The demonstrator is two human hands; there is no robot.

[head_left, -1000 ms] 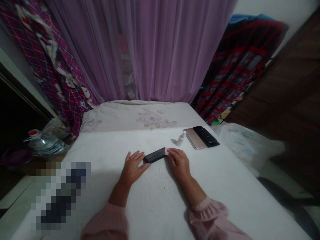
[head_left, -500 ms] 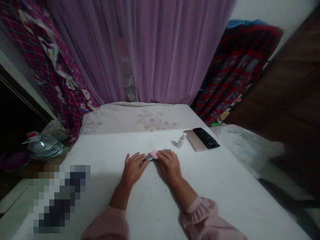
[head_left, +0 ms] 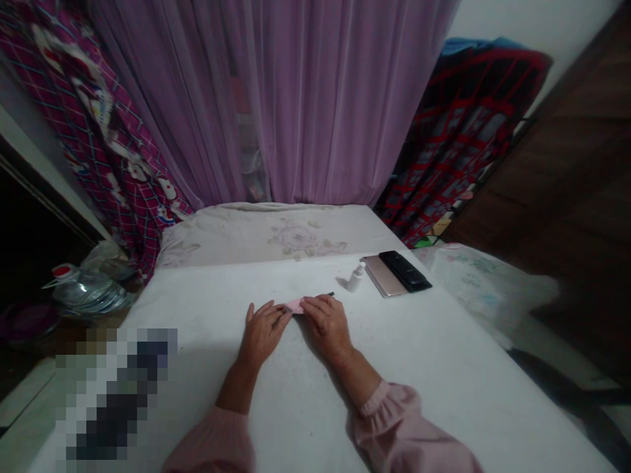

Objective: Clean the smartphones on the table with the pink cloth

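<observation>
Over the white tabletop [head_left: 315,401], both hands meet on a slim, dark, strip-like object [head_left: 332,294], mostly covered, its exact kind unclear. One end of it sticks out past my right fingers. A small pink cloth [head_left: 294,306] lies along the strip between the hands. My left hand [head_left: 261,332] has thumb and fingertips closed at the left end, touching the cloth's edge. Fingers bent, my right hand [head_left: 329,325] pinches the cloth against the strip. Beyond it, to the right, a small white bottle [head_left: 355,279] stands upright.
Right of the bottle lie a gold tablet-like slab [head_left: 383,276] and a black case [head_left: 405,270] partly over it. A floral cloth [head_left: 296,236] covers the far end, before purple curtains [head_left: 315,98]. A large water bottle [head_left: 86,289] stands off the left side. A patch at lower left is blurred out.
My right hand has shifted slightly left, toward my left hand. The pink cloth has slid left along the strip, covering the glossy part that showed before; the strip's right end shows more.
</observation>
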